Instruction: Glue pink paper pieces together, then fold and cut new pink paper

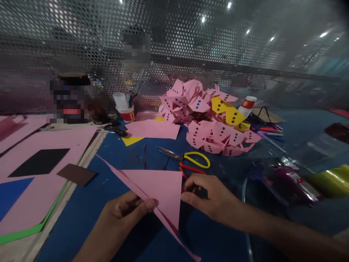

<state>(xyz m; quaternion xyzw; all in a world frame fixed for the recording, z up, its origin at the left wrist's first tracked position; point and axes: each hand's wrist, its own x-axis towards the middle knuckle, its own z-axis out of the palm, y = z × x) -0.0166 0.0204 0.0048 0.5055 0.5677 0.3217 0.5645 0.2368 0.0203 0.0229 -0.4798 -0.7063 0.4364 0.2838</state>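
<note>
1. Our left hand [129, 209] pinches the pink sheet [163, 191] along its slanted edge, thumb on top and fingers beneath.
2. Our right hand [208, 193] has thumb and forefinger curled at the sheet's right edge; we cannot tell whether they grip it.
3. The sheet is between our hands, over the blue table [73, 222], just in front of the scissors [178, 157].
4. We judge the step in hand to be folding; the next move calls for lined-up edges and a firm press along the crease.
5. The sheet looks like smooth, matt, fairly stiff paper: a flat triangle with a narrow band on its slant, tapering to thin points.
6. The scissors have metal blades and glossy handles, one yellow, one red.
7. Beyond them, the pink pile [195, 100] is crisp, faceted paper with small dark diamonds.
8. At our left, the black piece [39, 162] lies flat, four-sided and dull.
</note>
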